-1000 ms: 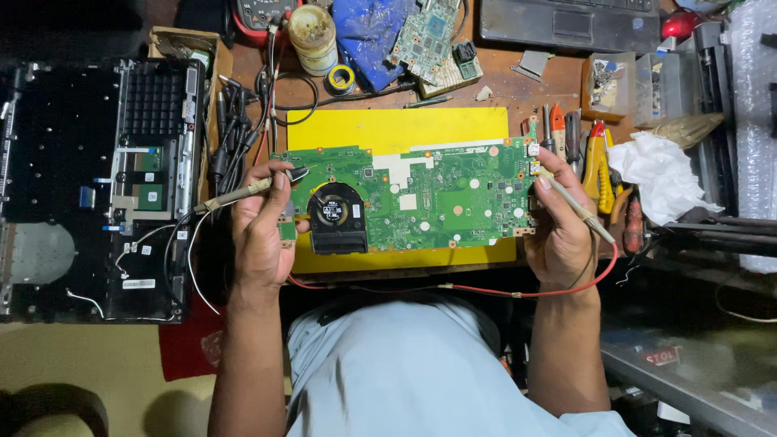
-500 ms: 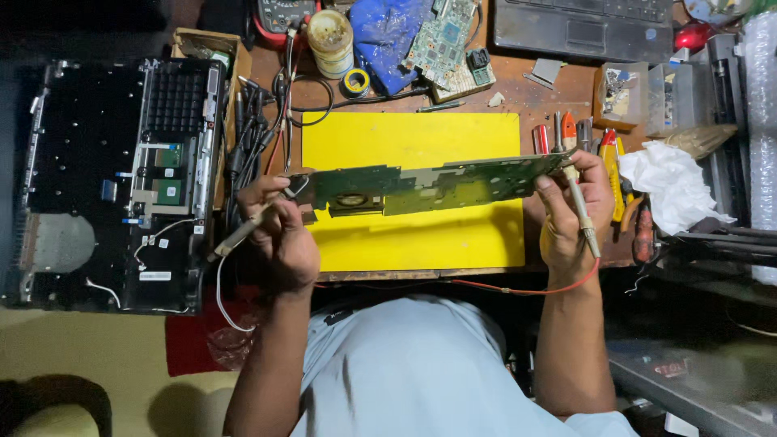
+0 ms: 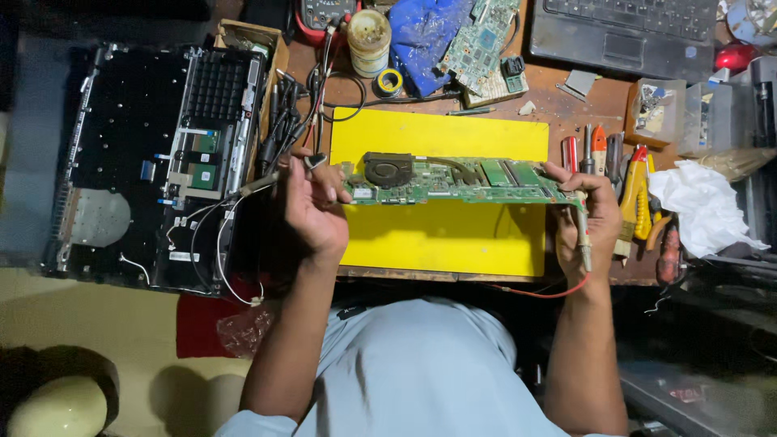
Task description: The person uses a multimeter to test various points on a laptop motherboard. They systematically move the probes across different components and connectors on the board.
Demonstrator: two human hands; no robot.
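A green laptop motherboard (image 3: 461, 181) with a round black fan is held tilted above a yellow mat (image 3: 441, 231), its long edge facing me. My left hand (image 3: 312, 206) grips its left end and also holds a thin probe with a white cable. My right hand (image 3: 589, 222) grips the right end together with a second probe on a red cable that points down toward me.
An opened black laptop base (image 3: 154, 154) lies at the left. Screwdrivers and pliers (image 3: 623, 174) lie right of the mat, beside crumpled white tissue (image 3: 702, 206). Behind are a multimeter (image 3: 324, 14), a tin (image 3: 369, 36), spare green boards (image 3: 477, 44) and a laptop keyboard (image 3: 623, 28).
The motherboard lay flat with its fan side toward me a second ago. Both hands have since tipped it up on edge and turned it over to a steep tilt.
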